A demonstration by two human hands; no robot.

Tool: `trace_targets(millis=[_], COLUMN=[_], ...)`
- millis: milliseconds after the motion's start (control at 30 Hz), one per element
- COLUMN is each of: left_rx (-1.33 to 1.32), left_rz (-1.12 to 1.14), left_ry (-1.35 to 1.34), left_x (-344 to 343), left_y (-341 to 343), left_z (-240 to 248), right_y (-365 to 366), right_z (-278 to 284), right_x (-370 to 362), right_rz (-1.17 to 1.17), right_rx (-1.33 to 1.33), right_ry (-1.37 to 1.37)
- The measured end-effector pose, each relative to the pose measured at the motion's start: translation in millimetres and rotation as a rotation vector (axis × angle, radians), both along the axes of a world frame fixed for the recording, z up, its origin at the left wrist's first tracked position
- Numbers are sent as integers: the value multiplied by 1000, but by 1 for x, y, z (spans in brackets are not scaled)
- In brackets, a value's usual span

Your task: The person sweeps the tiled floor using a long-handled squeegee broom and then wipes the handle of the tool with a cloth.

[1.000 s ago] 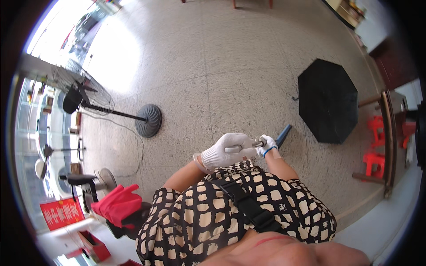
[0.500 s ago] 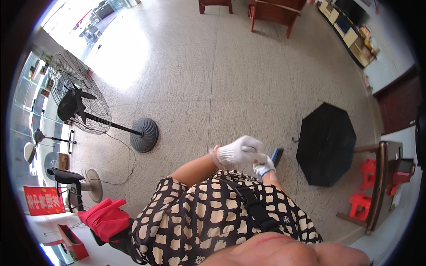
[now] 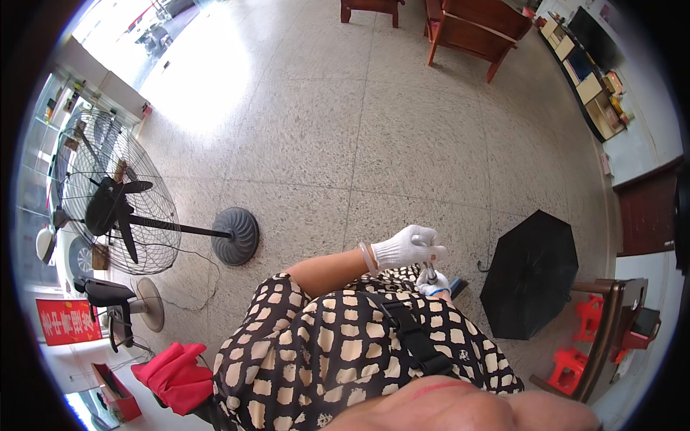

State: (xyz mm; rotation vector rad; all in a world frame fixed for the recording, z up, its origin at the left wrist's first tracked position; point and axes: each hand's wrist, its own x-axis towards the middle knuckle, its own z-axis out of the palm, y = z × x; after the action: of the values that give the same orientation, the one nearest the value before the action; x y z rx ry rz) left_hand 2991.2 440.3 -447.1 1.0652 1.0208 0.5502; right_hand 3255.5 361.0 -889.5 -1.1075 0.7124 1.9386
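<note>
White knitted gloves cover both hands, low and just right of the middle. My left hand (image 3: 408,246) is closed, its fingers curled round the upper end of a short grey stick-like thing (image 3: 430,270). Just below and to the right, my right hand (image 3: 433,283) is closed on the same thing. Only a small part of it shows between the gloves, so its kind is unclear. Past the right hand, a blue, flat-edged object (image 3: 456,289) shows low down by the floor, partly hidden. An opened black umbrella (image 3: 530,276) rests on the floor to the right, its hooked handle toward me.
At left stands a black pedestal fan (image 3: 236,235) with a wire cage, its cord trailing over the speckled floor (image 3: 309,144). A red cloth bundle (image 3: 176,377) is beside me. Wooden chairs (image 3: 474,32) are ahead; red stools (image 3: 569,368) sit under a table (image 3: 611,337) at right.
My view has shifted, so the fan, umbrella and chairs sit lower in the picture. The left hand has moved slightly off the right one, and the grey stick-like thing now shows between them.
</note>
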Motion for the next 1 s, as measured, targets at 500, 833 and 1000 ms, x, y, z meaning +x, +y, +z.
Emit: trace_targets(millis=[500, 833, 1000], left_rx=[492, 888, 669], left_rz=[183, 27, 36], left_ry=[-20, 52, 3], left_x=[-10, 16, 6], left_y=[222, 331, 375], left_z=[-16, -18, 1], right_y=[368, 524, 539], right_z=[145, 134, 150], right_x=[-81, -73, -48], right_rz=[380, 199, 25], right_rx=[122, 310, 214], right_ry=[-286, -24, 241])
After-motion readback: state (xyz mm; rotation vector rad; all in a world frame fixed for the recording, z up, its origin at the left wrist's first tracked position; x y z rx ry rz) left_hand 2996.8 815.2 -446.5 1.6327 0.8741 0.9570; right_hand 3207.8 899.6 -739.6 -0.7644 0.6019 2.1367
